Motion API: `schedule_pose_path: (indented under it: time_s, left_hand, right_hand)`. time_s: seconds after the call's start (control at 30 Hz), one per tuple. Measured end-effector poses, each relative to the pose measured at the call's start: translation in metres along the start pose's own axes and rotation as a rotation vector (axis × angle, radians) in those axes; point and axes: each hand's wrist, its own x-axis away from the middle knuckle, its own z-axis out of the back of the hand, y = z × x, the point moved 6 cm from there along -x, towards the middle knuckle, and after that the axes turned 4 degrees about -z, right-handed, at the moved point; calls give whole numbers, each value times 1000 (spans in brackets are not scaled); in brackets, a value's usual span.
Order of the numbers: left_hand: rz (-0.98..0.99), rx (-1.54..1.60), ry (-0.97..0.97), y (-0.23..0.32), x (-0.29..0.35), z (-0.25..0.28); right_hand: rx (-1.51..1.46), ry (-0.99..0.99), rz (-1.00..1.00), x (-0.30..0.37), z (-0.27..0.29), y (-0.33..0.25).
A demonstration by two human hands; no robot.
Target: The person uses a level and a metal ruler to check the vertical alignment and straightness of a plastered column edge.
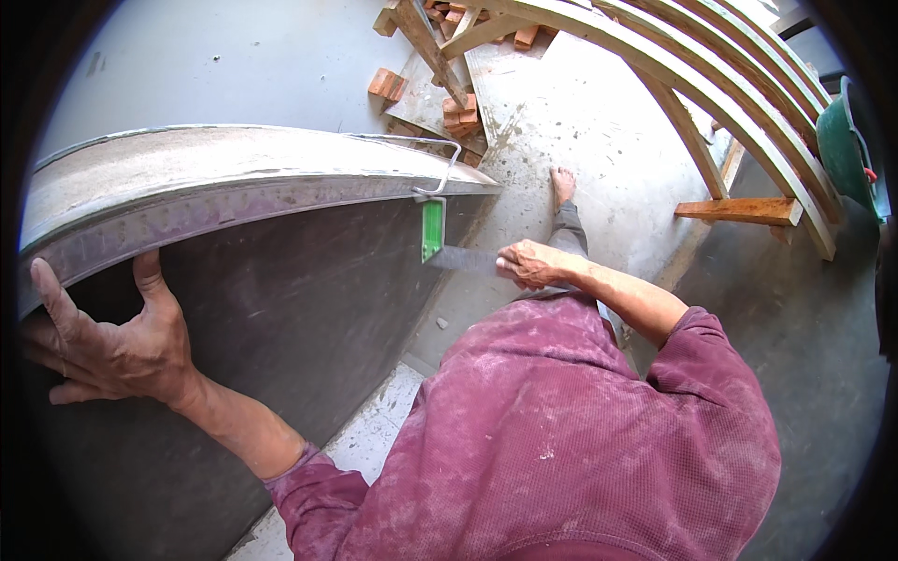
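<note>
A long pale ledge (234, 150) ends at a point near the middle, with a dull metal straightedge bar (187, 217) along its front edge. A bent metal rod (453, 161) lies over the ledge and hooks at the bar near its right end. Below the bar drops a dark grey wall face (309, 280). My left hand (122, 346) has its fingers spread, fingertips against the bar's lower side. In my right hand (530, 266), closed in a grip, is the blade end of a try square (468, 260); its green stock stands just below the rod's hook.
A curved wooden frame (739, 122) stands on the right, with a short foot beam (739, 210). Beside it hangs or stands a green bucket (847, 150). Orange bricks (460, 114) lie at the back by a wooden trestle (426, 47). My bare foot (563, 185) is on the stained floor (617, 140).
</note>
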Motion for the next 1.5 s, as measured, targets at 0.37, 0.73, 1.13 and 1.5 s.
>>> schedule_pose_path:
  time_s: [0.37, 0.73, 1.13, 1.5]
  left_hand:
    - [-58, 214, 148, -4, -3, -1]
    - [-82, 173, 144, -4, 0, -1]
    - [15, 110, 1, -9, 7, 0]
    - [-20, 1695, -868, 316, 130, 48]
  right_hand:
    - [116, -52, 84, 8, -12, -7]
    - [350, -45, 157, 3, -4, -18]
    - [288, -157, 25, 11, -1, 16]
    - [648, -364, -369, 93, 178, -36]
